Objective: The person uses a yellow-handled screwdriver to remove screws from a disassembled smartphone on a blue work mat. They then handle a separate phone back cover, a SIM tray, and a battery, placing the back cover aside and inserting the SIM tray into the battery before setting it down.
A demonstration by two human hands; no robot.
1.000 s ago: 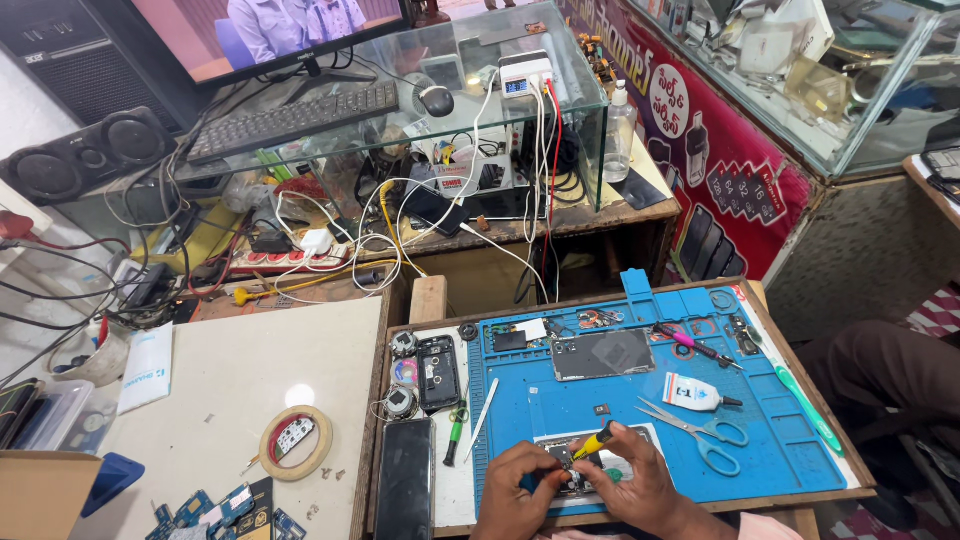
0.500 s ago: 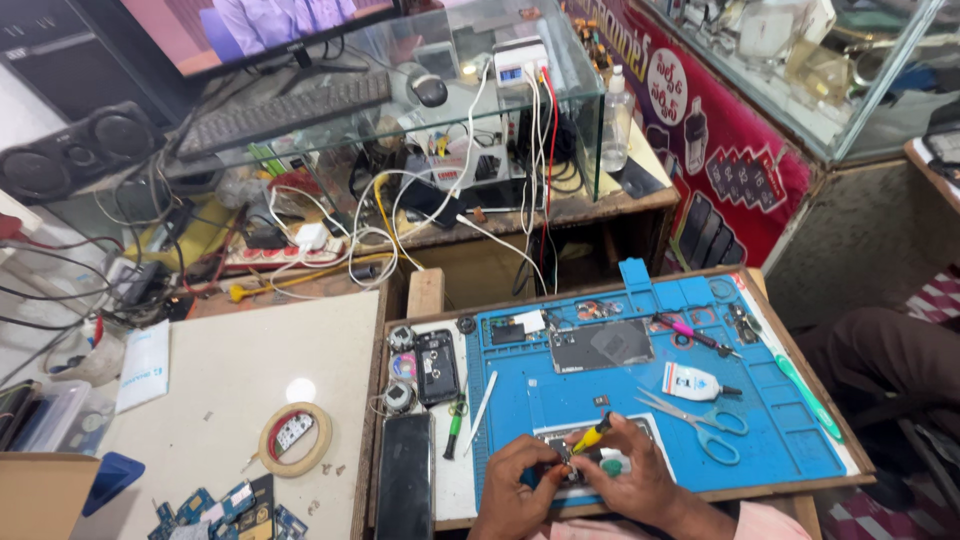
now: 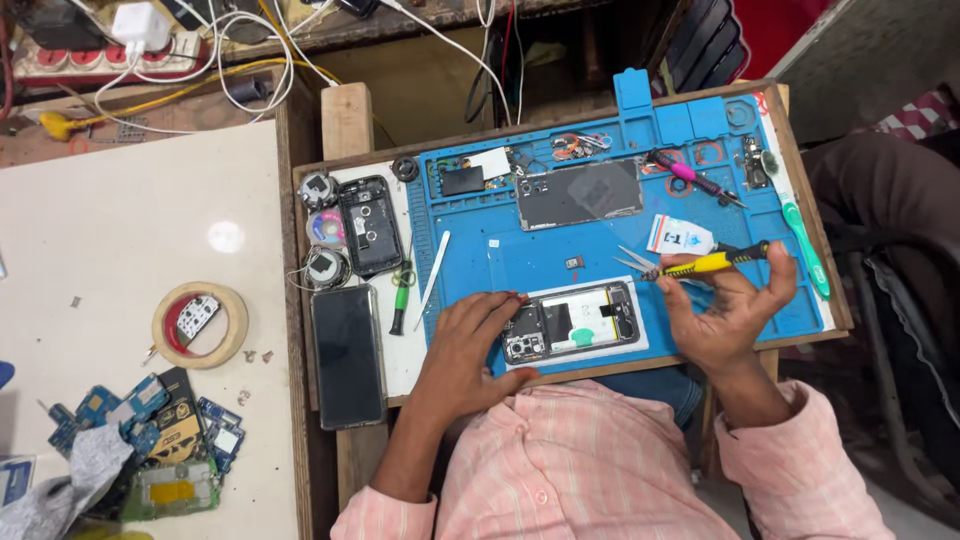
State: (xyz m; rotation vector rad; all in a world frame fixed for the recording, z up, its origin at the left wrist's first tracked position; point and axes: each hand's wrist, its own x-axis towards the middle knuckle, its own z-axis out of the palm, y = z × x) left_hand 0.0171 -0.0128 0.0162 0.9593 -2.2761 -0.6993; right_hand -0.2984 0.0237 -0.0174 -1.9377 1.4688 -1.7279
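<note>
Opened phone [image 3: 575,325] sits at the near edge of the blue mat [image 3: 600,215]. Left hand [image 3: 470,345] presses fingers flat on its left end; right hand [image 3: 725,315], just right of it, pinches a yellow screwdriver [image 3: 705,263].

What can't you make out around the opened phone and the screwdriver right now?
Head view only:
- Opened phone: left end covered by the left hand.
- Yellow-handled screwdriver in the right hand: tip too small to tell its type.
- Screws and connectors inside the phone: too small.
- Scissors: partly behind the screwdriver.
</note>
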